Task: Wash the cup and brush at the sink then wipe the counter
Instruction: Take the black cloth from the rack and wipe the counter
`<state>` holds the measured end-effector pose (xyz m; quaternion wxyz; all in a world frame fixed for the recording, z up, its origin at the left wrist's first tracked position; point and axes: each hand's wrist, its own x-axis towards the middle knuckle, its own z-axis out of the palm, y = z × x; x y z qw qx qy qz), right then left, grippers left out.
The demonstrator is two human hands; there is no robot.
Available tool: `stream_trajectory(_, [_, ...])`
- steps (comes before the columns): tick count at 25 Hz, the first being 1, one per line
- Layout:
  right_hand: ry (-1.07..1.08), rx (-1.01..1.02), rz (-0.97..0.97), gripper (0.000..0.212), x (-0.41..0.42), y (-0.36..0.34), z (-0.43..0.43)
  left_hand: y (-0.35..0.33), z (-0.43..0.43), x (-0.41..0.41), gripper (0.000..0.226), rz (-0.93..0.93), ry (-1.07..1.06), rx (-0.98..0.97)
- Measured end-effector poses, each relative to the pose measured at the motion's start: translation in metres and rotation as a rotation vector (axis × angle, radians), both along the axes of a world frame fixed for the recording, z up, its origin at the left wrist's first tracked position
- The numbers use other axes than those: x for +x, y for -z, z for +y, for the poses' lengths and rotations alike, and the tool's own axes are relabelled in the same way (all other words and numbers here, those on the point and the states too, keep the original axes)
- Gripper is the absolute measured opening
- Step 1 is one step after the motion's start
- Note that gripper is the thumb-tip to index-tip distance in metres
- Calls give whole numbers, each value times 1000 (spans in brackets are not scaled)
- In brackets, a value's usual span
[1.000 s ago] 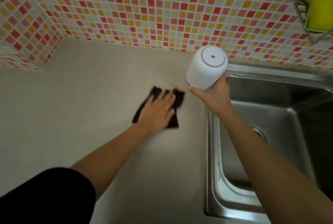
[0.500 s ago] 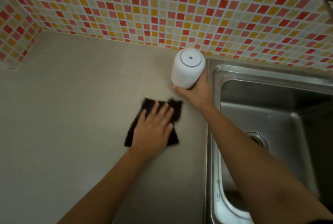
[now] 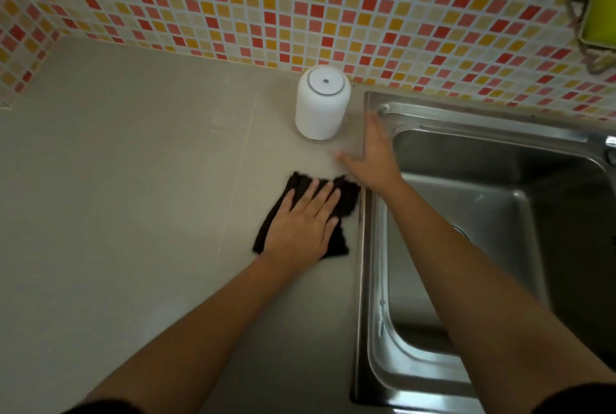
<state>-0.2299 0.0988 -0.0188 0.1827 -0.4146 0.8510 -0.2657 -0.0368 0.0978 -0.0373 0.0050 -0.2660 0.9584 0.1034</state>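
A white cup [image 3: 321, 103] stands upside down on the beige counter [image 3: 133, 180], close to the tiled wall and just left of the sink. My right hand [image 3: 373, 153] hovers to the cup's right with straight, spread fingers, a little apart from it and blurred. My left hand [image 3: 305, 225] lies flat with straight fingers on a black cloth [image 3: 345, 210] spread on the counter next to the sink edge. No brush is in view.
The steel sink [image 3: 500, 213] fills the right side, its drain partly hidden behind my right forearm. A wire rack [image 3: 583, 23] holding something yellow-green hangs on the mosaic tile wall at the top right.
My right hand set the cup down upside down on the counter by the wall and let go, drawing back to the right. My left hand slid the cloth nearer to the sink edge.
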Motion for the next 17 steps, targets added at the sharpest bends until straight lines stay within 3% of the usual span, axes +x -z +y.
stream_trajectory(2, [67, 15, 92, 67, 2, -2, 49, -4, -7, -28, 51, -24, -47, 61])
stream_trajectory(4, [92, 14, 64, 56, 28, 2, 100, -6, 1, -34, 51, -54, -92, 85])
stream_trajectory(9, [-34, 167, -70, 52, 109, 19, 190, -5, 81, 33, 52, -24, 18, 34])
stream_trajectory(17, [-102, 213, -29, 52, 112, 26, 206, 0, 152, 111, 55, -58, 2, -1])
